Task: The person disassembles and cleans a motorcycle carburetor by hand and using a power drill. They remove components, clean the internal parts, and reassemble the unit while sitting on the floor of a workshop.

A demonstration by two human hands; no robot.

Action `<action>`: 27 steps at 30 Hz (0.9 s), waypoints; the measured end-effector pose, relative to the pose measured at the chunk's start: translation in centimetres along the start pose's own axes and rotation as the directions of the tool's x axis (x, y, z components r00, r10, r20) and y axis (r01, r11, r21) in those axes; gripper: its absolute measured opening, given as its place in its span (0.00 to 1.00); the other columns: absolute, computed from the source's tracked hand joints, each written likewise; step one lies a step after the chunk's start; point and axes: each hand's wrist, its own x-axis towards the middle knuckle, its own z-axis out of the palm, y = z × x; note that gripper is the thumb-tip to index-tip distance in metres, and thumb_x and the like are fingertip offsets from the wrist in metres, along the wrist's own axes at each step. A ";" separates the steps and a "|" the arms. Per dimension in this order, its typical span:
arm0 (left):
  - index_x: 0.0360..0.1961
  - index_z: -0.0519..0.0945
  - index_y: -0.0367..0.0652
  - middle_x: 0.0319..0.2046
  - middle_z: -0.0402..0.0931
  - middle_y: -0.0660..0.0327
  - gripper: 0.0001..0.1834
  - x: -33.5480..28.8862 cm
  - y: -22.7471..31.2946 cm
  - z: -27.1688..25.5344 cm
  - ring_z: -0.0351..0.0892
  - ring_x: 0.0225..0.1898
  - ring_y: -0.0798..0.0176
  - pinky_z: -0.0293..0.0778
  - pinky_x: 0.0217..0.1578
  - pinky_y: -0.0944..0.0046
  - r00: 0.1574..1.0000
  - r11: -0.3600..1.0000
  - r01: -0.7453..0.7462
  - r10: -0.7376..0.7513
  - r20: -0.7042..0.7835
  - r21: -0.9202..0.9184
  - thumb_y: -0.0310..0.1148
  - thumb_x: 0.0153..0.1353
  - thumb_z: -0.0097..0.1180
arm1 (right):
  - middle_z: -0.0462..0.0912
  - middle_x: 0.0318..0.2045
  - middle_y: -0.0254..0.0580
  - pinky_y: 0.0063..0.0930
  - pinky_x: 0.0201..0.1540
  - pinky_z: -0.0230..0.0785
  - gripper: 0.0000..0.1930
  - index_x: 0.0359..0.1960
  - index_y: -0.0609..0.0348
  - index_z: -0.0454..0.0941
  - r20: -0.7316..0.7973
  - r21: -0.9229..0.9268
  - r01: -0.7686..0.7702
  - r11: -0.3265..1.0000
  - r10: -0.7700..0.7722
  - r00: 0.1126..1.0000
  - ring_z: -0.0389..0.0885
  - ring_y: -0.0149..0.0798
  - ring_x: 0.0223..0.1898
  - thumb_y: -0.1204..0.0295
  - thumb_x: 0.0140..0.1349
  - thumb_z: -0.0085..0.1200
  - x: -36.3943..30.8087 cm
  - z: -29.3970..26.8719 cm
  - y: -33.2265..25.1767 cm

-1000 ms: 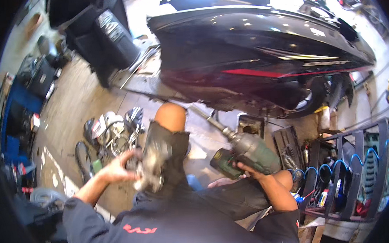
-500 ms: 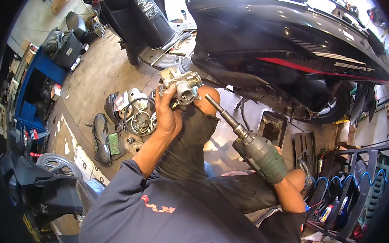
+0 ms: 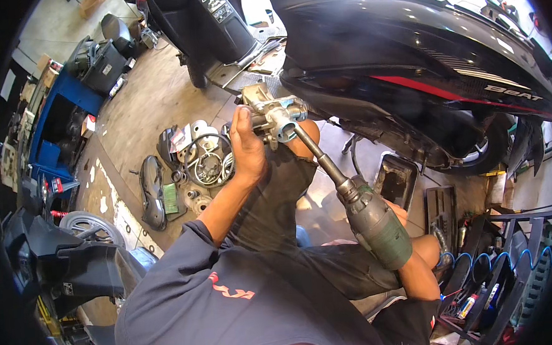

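My left hand (image 3: 248,146) is closed around a silver cast-metal engine part (image 3: 281,123), held up above my knee. A round opening in it faces the tool in my right hand. That tool is a power driver (image 3: 378,220) with a dark green body and a long steel extension rod (image 3: 320,154). The rod's tip is at the opening; whether it is inside I cannot tell. My right hand (image 3: 395,212) grips the driver from behind and is mostly hidden by it.
Loose scooter parts (image 3: 204,167) lie on the floor to the left. A black scooter body (image 3: 400,47) with a red stripe stands at upper right, a dark tray (image 3: 396,178) below it. A black rack (image 3: 502,260) with a blue coiled hose is at lower right.
The driver's rod has come up against the engine part's opening, where a gap was before. My left hand has turned the part and shifted slightly right with it.
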 end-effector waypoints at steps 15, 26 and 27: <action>0.32 0.70 0.35 0.26 0.65 0.55 0.18 -1.1 1.1 1.1 0.65 0.26 0.58 0.63 0.30 0.59 0.926 0.797 -0.376 0.346 0.153 0.472 0.43 0.64 0.50 | 0.86 0.38 0.57 0.37 0.42 0.83 0.22 0.43 0.73 0.81 -0.088 -0.004 0.109 0.994 -0.108 0.990 0.88 0.49 0.39 0.69 0.51 0.70 1.5 1.2 0.8; 0.31 0.71 0.34 0.24 0.65 0.53 0.21 -0.6 1.4 0.9 0.66 0.26 0.58 0.62 0.27 0.58 0.846 0.626 -0.518 0.477 0.240 0.583 0.46 0.62 0.47 | 0.85 0.36 0.57 0.39 0.37 0.80 0.23 0.49 0.76 0.79 -0.127 0.019 0.128 0.992 -0.125 0.984 0.85 0.51 0.32 0.72 0.53 0.64 0.6 1.2 1.0; 0.31 0.71 0.35 0.24 0.65 0.53 0.21 -0.6 1.5 0.8 0.66 0.26 0.56 0.62 0.27 0.58 0.837 0.608 -0.531 0.484 0.254 0.590 0.47 0.61 0.48 | 0.85 0.36 0.57 0.39 0.37 0.80 0.22 0.48 0.75 0.79 -0.132 0.007 0.128 0.992 -0.126 0.983 0.86 0.51 0.32 0.72 0.54 0.63 0.3 1.4 1.2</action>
